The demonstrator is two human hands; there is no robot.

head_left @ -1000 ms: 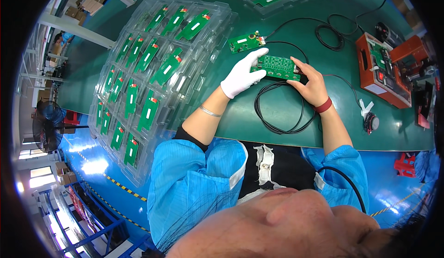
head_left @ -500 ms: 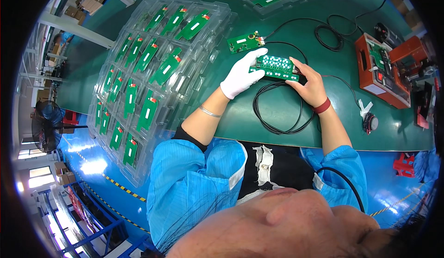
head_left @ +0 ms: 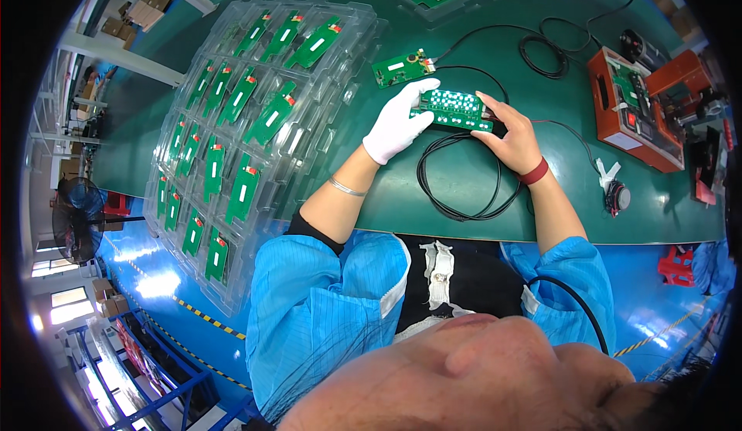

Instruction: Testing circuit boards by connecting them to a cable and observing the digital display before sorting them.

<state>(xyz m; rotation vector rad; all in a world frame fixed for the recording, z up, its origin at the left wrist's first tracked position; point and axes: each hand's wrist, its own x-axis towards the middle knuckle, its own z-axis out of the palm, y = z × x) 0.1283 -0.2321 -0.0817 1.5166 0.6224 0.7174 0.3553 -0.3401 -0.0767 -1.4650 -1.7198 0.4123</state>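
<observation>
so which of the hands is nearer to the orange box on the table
Right. The bare right hand is left of the orange box, with green table between them; the gloved left hand is farther left, at the opposite end of the lit circuit board.

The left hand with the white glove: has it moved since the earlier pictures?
No, not clearly: the left hand keeps its place on the near side of the cabled green board on the table. Only the whole view has shifted slightly.

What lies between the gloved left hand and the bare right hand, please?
In the head view, a green circuit board with bright white spots spans that stretch, its ends held by the left hand and the right hand.
</observation>
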